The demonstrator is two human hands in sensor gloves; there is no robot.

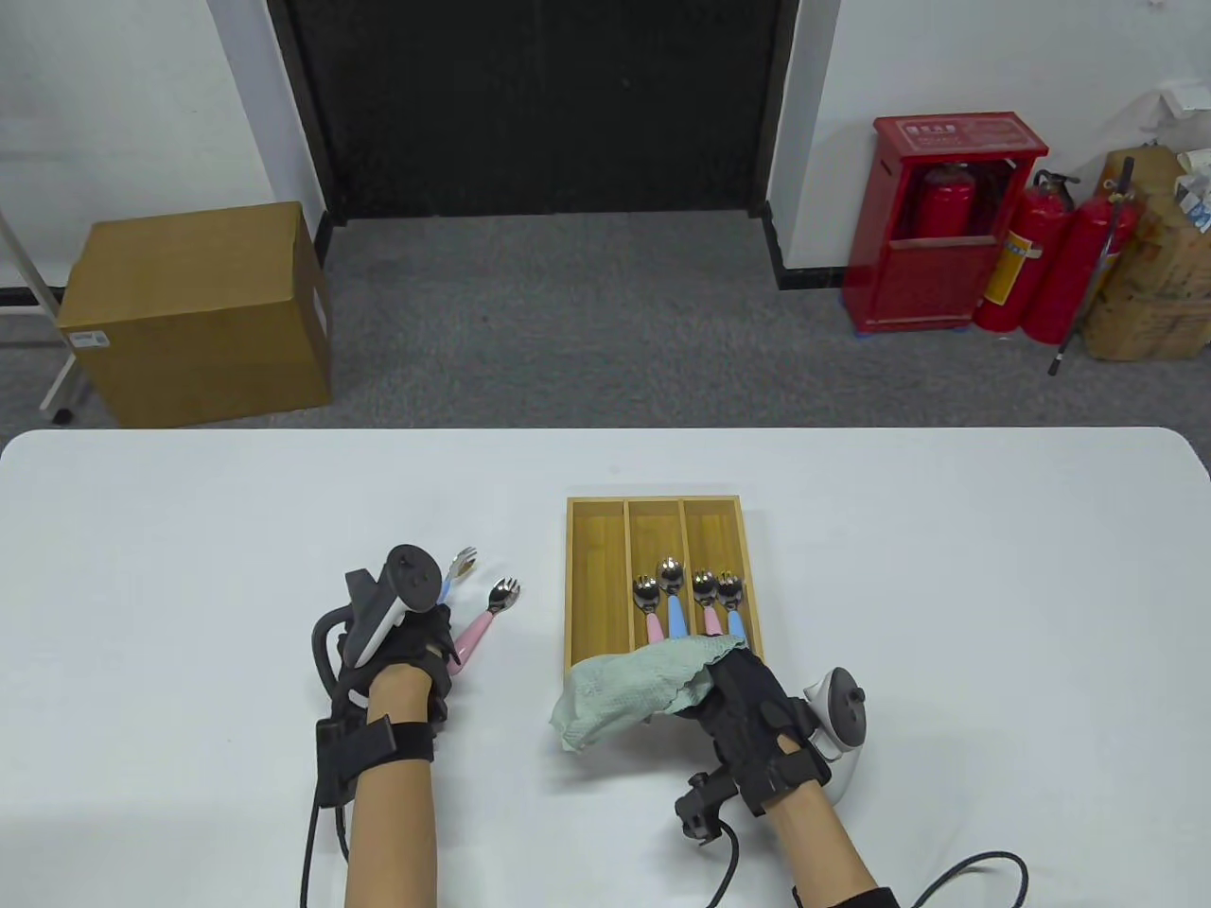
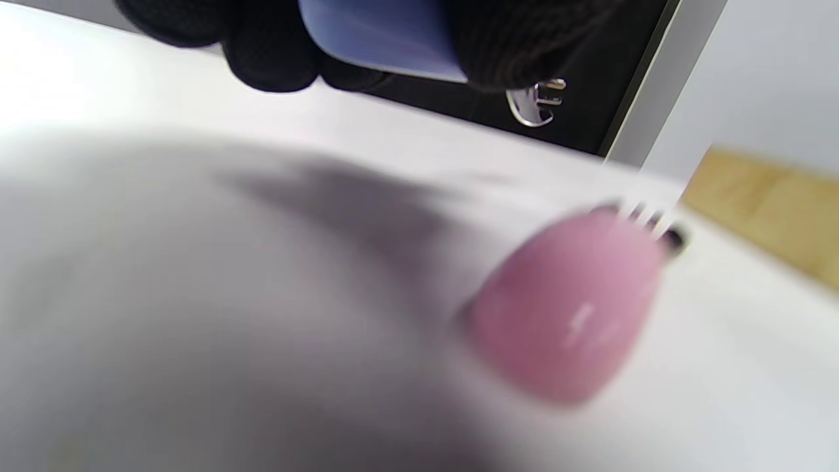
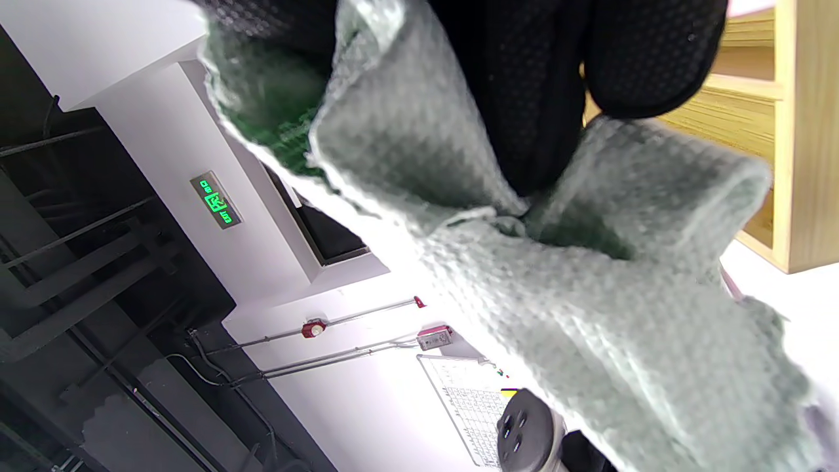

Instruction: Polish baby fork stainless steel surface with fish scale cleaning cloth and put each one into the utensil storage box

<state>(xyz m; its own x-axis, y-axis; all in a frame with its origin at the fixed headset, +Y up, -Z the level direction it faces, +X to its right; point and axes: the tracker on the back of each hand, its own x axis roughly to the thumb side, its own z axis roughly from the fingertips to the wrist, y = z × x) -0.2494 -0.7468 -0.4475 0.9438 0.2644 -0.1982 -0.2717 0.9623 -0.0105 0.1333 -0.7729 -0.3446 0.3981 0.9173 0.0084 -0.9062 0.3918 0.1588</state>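
Note:
My left hand pinches the blue handle of a baby fork, whose steel head points away. In the left wrist view the fingers close round that blue handle just above the table. A pink-handled fork lies on the table right beside this hand, its handle end close to the camera. My right hand grips the green fish scale cloth at the near end of the wooden storage box. Two forks lie in the middle compartment and two forks in the right one.
The cloth drapes over the box's near rim. Glove cables trail off the table's front edge. Beyond the table, on the floor, stand a cardboard box and a red extinguisher cabinet.

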